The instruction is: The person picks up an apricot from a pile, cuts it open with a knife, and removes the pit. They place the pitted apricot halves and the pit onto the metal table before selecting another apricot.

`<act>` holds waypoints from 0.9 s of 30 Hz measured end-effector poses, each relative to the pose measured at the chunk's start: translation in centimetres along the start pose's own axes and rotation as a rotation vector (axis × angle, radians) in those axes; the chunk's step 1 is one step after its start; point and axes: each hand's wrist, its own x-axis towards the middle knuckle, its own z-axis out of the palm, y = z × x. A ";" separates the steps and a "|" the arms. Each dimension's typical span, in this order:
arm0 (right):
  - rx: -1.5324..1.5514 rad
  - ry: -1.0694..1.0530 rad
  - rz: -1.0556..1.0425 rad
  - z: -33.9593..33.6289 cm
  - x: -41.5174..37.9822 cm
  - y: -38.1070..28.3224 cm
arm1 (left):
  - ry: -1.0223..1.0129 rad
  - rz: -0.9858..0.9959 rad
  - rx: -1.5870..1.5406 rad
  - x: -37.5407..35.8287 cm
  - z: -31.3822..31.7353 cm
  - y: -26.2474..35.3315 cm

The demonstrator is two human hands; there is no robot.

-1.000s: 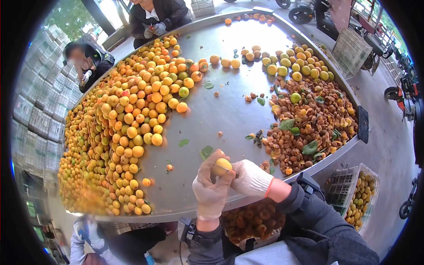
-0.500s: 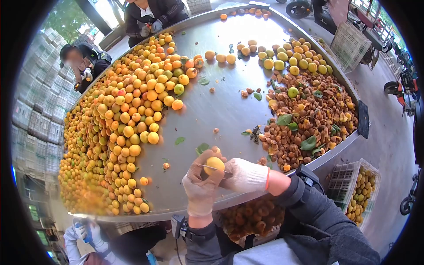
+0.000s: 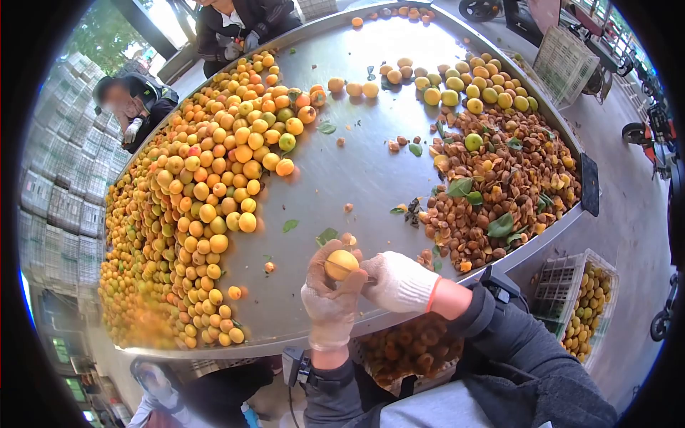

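Note:
Near the front edge of a metal table [image 3: 300, 314], my left hand [image 3: 327, 303], in a pale glove stained at the fingers, is closed round a yellow-orange apricot [image 3: 341, 265]. My right hand [image 3: 401, 283], in a white knitted glove, grips a small knife [image 3: 369, 281] right beside the fruit. Most of the knife is hidden by the fingers; its thin blade lies against the apricot. A green leaf [image 3: 327, 236] rests on the metal just beyond my left hand.
A large heap of apricots [image 3: 207, 192] covers the left side. At right lie brown pits and scraps [image 3: 492, 192], with more apricots [image 3: 492, 85] behind. Crates of fruit stand below [image 3: 421, 349] and at right [image 3: 589, 307]. Other people sit around the table's left side.
The apricot has turned slightly in my left hand, and the blade shows less than before. The co-worker at left has lowered a gloved hand; the one at lower left has shifted.

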 end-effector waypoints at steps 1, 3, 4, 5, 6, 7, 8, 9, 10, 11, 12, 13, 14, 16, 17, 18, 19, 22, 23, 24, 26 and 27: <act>0.000 0.000 0.001 -0.2 0.2 0.2 | -0.028 -0.053 -0.010 0.1 -0.3 0.3; 0.319 -0.184 -0.080 -0.6 0.5 0.7 | -0.052 -0.104 -0.024 0.1 -0.7 0.9; 0.317 -0.184 -0.082 -0.9 0.4 0.5 | -0.091 -0.079 0.022 0.1 -0.8 1.2; 0.315 -0.230 -0.068 -1.4 0.1 0.1 | -0.130 -0.054 0.068 0.1 -0.9 1.4; 0.312 -0.275 -0.057 -1.8 0.0 -0.2 | -0.129 -0.047 0.069 0.2 -1.2 1.4; 0.306 -0.275 -0.065 -2.3 -0.2 0.2 | -0.091 -0.062 -0.004 0.3 -1.6 1.1; 0.326 -0.243 -0.126 -2.9 -0.5 0.9 | -0.052 -0.078 -0.078 0.5 -2.0 1.1; 0.347 -0.211 -0.185 -3.6 -0.9 1.3 | -0.048 -0.071 -0.076 0.7 -2.4 1.5; 0.385 -0.126 -0.172 -4.9 -1.5 1.4 | 0.017 -0.003 -0.115 1.0 -3.0 1.9; 0.426 -0.016 0.155 -6.8 -2.8 -1.5 | 0.084 0.064 -0.155 1.1 -3.2 2.2; 0.592 0.072 0.188 -6.4 -2.5 -1.5 | 0.111 -0.009 0.023 0.8 -2.4 2.4; 0.760 0.169 0.220 -5.8 -2.3 -1.2 | 0.109 -0.005 0.019 0.6 -1.5 2.2; 0.766 0.184 0.141 -4.9 -2.1 -1.4 | 0.018 0.174 0.398 0.4 -0.6 2.0; 0.711 0.156 0.071 -3.9 -1.5 -1.5 | -0.047 0.413 0.796 0.2 1.0 1.8; 0.507 0.215 -0.035 -3.1 -0.8 -0.9 | -0.059 0.410 0.790 0.2 1.0 1.3; 0.476 0.174 -0.031 -3.1 -0.8 -0.5 | -0.086 0.419 0.769 0.3 0.7 0.8; 0.446 0.130 -0.028 -3.1 -0.7 -0.4 | -0.110 0.426 0.750 0.3 0.5 0.5; 0.691 0.130 -0.076 -2.4 -0.4 0.4 | -0.145 0.332 0.577 -0.1 0.6 0.2; 0.693 0.129 -0.074 -2.4 -0.3 0.2 | -0.145 0.328 0.578 -0.1 0.6 0.2; 0.760 0.108 -0.001 -2.6 -0.3 -0.1 | -0.131 0.305 0.590 -0.1 0.7 0.2; 0.827 0.088 0.070 -2.7 -0.3 -0.3 | -0.119 0.284 0.602 -0.1 0.7 0.2; 0.870 0.085 0.101 -2.7 -0.3 -0.3 | -0.018 0.232 0.594 -0.3 0.6 0.1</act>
